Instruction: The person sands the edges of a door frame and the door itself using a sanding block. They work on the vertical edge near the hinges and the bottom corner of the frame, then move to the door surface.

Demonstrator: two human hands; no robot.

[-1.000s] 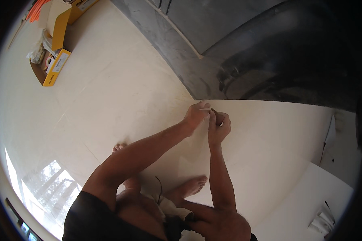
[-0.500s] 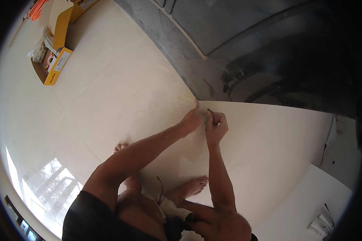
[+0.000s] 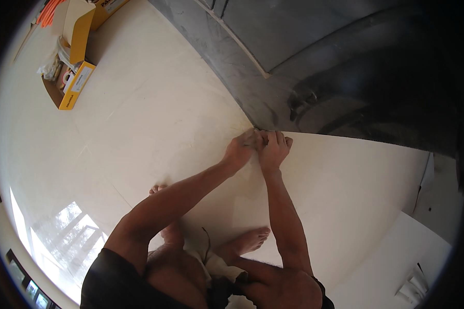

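Both my hands meet at the lower corner of a dark grey panel point(image 3: 232, 67), where it borders the pale floor point(image 3: 154, 103). My left hand point(image 3: 240, 150) has its fingers bent together at the corner, slightly smeared by motion. Right beside it, my right hand point(image 3: 274, 150) has curled fingers close to the panel's bottom edge. The two sets of fingertips are almost touching. Whatever lies between them is too small or hidden to name.
An open yellow cardboard box point(image 3: 77, 87) stands at the upper left, holding a tape roll and plastic bags. Beyond it lies an orange coil point(image 3: 49, 13). My bare foot point(image 3: 247, 241) rests below my hands. White rolled pieces point(image 3: 412, 288) sit at the lower right.
My right hand has moved up toward the panel's edge and closer to the left. My left hand has drawn back slightly, its fingers now bent beside the right hand's fingers.
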